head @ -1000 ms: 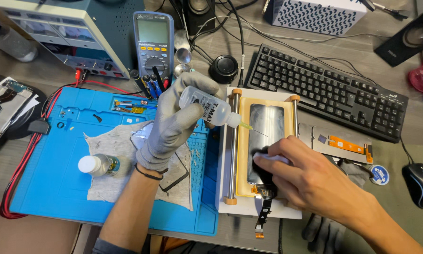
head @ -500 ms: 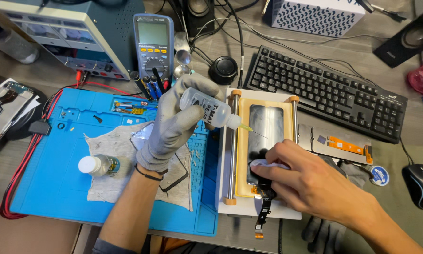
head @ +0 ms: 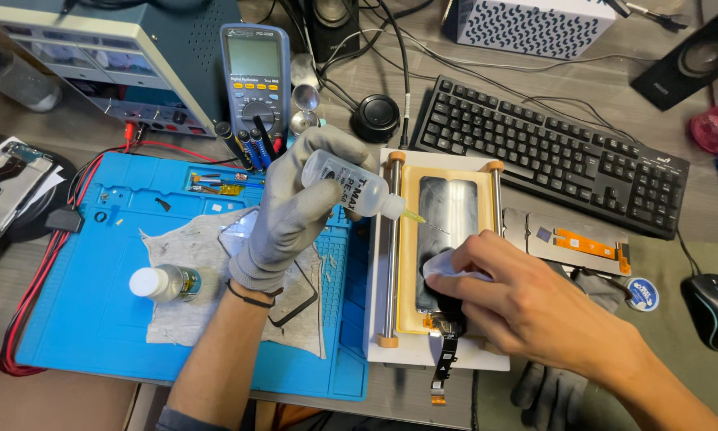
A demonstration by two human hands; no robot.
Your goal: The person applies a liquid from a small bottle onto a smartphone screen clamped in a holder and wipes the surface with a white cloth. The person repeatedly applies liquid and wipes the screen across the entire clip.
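Note:
My left hand [head: 295, 211], in a grey glove, grips a clear squeeze bottle [head: 351, 186] with a needle tip, held sideways with the tip over a phone screen [head: 448, 206]. The screen lies in a tan frame on a white heating platform [head: 391, 319]. My bare right hand [head: 526, 299] presses a small white wipe [head: 447, 270] onto the lower part of the screen. A flex cable [head: 443, 371] hangs off the platform's front edge.
A blue work mat [head: 96, 319] carries a grey cloth [head: 191, 311], a small capped bottle [head: 166, 282] and a dark glass panel [head: 295, 297]. A multimeter [head: 255, 68], power supply [head: 96, 56], keyboard [head: 550, 156], mouse [head: 712, 310], phone part [head: 570, 242] and grey glove [head: 554, 391] lie around.
My right hand and the wipe have slid slightly up the screen. The left hand keeps the bottle in the same spot.

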